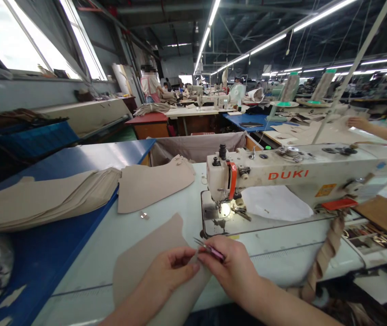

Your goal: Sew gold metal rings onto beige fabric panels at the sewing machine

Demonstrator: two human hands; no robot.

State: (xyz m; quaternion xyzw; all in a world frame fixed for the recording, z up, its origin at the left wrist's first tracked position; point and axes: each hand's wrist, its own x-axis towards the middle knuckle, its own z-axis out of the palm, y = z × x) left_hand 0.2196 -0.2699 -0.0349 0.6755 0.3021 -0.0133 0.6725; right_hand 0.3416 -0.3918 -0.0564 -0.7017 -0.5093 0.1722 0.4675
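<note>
A beige fabric panel (142, 253) lies on the pale table, its near part raised and curving between my hands. Thumb and fingers of my left hand (164, 276) pinch its edge. My right hand (239, 267) is closed on small thread snips (215, 252) with a pinkish-purple handle. Their metal points face left, just above the panel's edge, and my right thumb and fingertip meet that edge too. Just beyond my hands is the sewing machine (254, 176), its needle area lit. A second beige panel (154, 185) lies farther back, with a small shiny metal piece (144, 216) near it.
A stack of beige panels (60, 194) rests on the blue table (78, 244) at left. White material (275, 201) lies under the machine arm. At right are a parts tray (372, 237), a hanging twisted strip (326, 253) and another person's arm (373, 129).
</note>
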